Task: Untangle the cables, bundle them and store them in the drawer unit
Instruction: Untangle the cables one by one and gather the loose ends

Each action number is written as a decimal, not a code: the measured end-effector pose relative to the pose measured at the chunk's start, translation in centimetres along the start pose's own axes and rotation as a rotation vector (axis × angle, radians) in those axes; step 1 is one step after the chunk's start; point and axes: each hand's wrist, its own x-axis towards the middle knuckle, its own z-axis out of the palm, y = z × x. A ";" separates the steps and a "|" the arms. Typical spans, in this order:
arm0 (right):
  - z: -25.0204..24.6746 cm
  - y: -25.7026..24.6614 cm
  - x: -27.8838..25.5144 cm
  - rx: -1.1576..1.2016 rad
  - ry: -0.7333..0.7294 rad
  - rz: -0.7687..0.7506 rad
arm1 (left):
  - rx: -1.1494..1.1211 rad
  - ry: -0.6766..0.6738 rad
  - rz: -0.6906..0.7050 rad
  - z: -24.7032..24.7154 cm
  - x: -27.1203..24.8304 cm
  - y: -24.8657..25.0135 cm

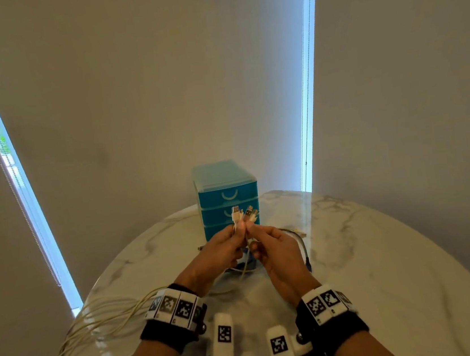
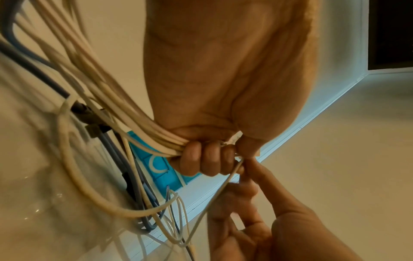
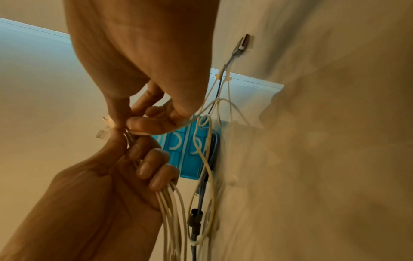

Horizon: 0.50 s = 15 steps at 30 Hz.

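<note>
My left hand (image 1: 234,238) grips a bundle of white cables (image 2: 100,91) in its fist, above the table in front of the drawer unit. Their USB plugs (image 1: 242,214) stick up from the fist. Thumb and forefinger of my right hand (image 1: 254,234) pinch the white cable ends just below the plugs, against the left hand (image 3: 125,167). The cables (image 1: 97,322) trail left over the table edge. The turquoise drawer unit (image 1: 226,190) stands behind the hands, drawers closed. More loose white and blue-grey cables (image 3: 201,176) lie tangled at its foot.
The round marble table (image 1: 386,262) carries the unit at its far edge. A grey cable (image 1: 303,246) curves on the table right of my hands, its plug (image 3: 242,43) lying flat. Closed blinds and bright window strips are behind.
</note>
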 end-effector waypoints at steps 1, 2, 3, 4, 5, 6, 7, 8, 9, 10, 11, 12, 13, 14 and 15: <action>-0.1 0.1 0.1 -0.027 -0.007 0.017 | 0.003 0.004 0.003 0.0 0.0 0.0; -0.2 0.3 0.2 -0.044 -0.008 0.025 | -0.004 0.008 0.003 0.0 -0.1 0.0; -0.3 0.4 0.3 -0.047 -0.001 0.029 | -0.015 0.009 0.004 0.0 -0.2 0.2; -0.5 0.7 0.6 -0.064 0.009 0.016 | -0.023 0.012 0.008 0.1 -0.3 0.3; -0.5 0.7 0.7 -0.097 0.020 0.002 | -0.031 0.023 0.016 0.1 -0.3 0.5; -0.6 0.7 0.8 -0.152 0.024 -0.025 | -0.049 0.050 0.029 0.1 -0.2 0.6; -0.6 0.5 0.7 -0.210 0.024 -0.044 | -0.084 0.092 0.051 -0.1 -0.1 0.6; -0.8 0.5 0.8 -0.266 0.010 -0.049 | -0.134 0.142 0.082 -0.4 0.2 0.6; -0.9 0.3 0.9 -0.314 0.000 -0.032 | -0.191 0.192 0.116 -0.7 0.4 0.5; -1.1 0.4 1.1 -0.355 -0.023 0.003 | -0.253 0.235 0.146 -1.2 0.5 0.6; -1.1 0.3 1.0 -0.375 -0.055 0.051 | -0.324 0.261 0.172 -1.6 0.6 0.8; -1.4 0.5 1.0 -0.414 -0.094 0.079 | -0.395 0.271 0.193 -1.9 0.6 1.0; -1.6 0.8 1.0 -0.452 -0.125 0.087 | -0.460 0.271 0.210 -2.3 0.5 1.2; -1.8 1.0 1.1 -0.519 -0.129 0.061 | -0.515 0.275 0.226 -2.5 0.5 1.4; -2.0 0.9 1.0 -0.575 -0.097 0.013 | -0.568 0.277 0.246 -2.8 0.5 1.5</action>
